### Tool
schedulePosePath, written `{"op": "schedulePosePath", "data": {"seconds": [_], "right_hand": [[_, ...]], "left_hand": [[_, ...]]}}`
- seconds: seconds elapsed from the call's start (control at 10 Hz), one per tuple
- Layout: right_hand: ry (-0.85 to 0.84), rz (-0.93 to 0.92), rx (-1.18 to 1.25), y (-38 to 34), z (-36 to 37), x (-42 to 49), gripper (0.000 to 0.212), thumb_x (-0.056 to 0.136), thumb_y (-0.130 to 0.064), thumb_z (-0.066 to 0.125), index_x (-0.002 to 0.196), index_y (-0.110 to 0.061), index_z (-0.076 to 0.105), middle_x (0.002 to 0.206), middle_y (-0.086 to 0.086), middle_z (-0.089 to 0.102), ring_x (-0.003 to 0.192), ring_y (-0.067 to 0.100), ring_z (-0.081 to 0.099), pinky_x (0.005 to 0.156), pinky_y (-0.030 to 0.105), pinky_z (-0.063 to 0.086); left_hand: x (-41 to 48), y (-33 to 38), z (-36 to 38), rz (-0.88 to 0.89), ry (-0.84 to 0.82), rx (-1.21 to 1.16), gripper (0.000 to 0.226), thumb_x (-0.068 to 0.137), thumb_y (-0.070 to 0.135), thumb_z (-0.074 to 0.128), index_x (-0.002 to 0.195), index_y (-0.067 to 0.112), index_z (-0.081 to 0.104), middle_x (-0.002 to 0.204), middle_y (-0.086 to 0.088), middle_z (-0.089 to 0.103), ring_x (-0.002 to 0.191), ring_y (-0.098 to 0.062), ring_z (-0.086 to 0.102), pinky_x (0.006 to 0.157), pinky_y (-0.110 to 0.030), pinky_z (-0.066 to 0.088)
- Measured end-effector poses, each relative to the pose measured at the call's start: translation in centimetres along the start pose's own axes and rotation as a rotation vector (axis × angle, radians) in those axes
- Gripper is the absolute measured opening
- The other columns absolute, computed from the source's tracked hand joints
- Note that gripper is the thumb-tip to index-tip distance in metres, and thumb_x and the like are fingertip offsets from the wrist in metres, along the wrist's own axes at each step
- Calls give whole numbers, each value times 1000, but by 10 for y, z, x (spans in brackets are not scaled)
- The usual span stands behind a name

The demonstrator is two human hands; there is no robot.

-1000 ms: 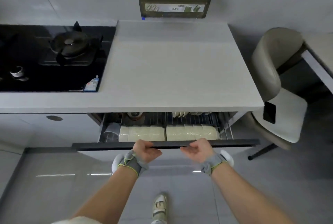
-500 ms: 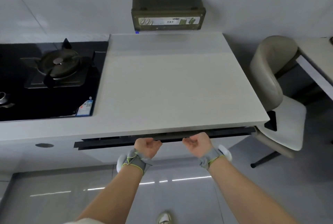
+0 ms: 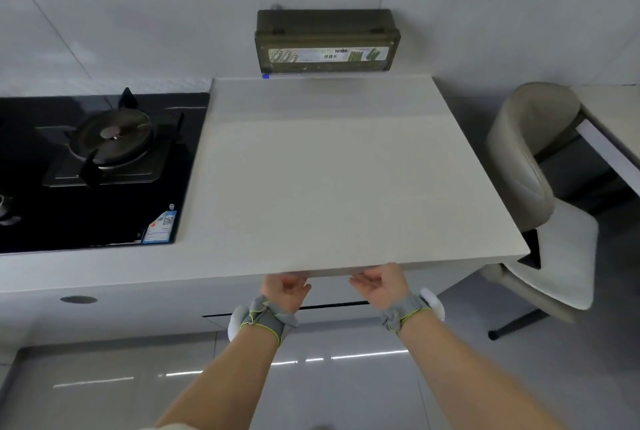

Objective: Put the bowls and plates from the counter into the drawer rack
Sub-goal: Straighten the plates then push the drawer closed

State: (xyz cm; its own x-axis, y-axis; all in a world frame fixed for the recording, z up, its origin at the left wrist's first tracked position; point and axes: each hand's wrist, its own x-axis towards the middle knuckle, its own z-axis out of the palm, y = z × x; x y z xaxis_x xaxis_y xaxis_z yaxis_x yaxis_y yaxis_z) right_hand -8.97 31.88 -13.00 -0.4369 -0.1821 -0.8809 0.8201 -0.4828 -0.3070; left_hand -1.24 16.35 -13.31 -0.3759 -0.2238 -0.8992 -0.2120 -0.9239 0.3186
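Beneath the counter (image 3: 329, 187) edge, left hand (image 3: 284, 293) and right hand (image 3: 381, 286) are by 1 drawer (image 3: 332, 307); fingers hidden, grip untellable.

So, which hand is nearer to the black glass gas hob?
The left hand. It is at the front edge of the pale stone counter, to the right of the black glass gas hob; the right hand is beside it, farther right.
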Motion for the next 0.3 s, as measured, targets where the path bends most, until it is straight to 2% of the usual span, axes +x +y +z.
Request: {"op": "schedulePosePath", "data": {"seconds": [0.1, 0.2, 0.3], "right_hand": [[-29, -13, -111, 2, -6, 10, 28, 95, 13, 28, 79, 6, 50, 142, 22, 43, 137, 31, 37, 116, 42, 25], [-5, 47, -337, -4, -6, 5, 39, 94, 10, 28, 128, 5, 46, 144, 23, 40, 143, 30, 18, 118, 38, 20], [8, 130, -504, -5, -4, -6, 35, 96, 4, 31, 128, 11, 43, 136, 23, 50, 135, 33, 41, 107, 39, 40]], "left_hand": [[8, -2, 1, -2, -58, 2, 48, 95, -11, 16, 141, -7, 31, 151, -14, 33, 143, -27, 27, 118, -41, 14], [7, -6, -4, -14, -67, 193, 32, 96, -6, 24, 107, -7, 54, 128, -16, 49, 124, -29, 47, 104, -37, 34], [-6, -11, -4, -21, -71, 287, 25, 95, 0, 31, 77, 4, 48, 91, -12, 51, 80, -27, 49, 72, -35, 38]]}}
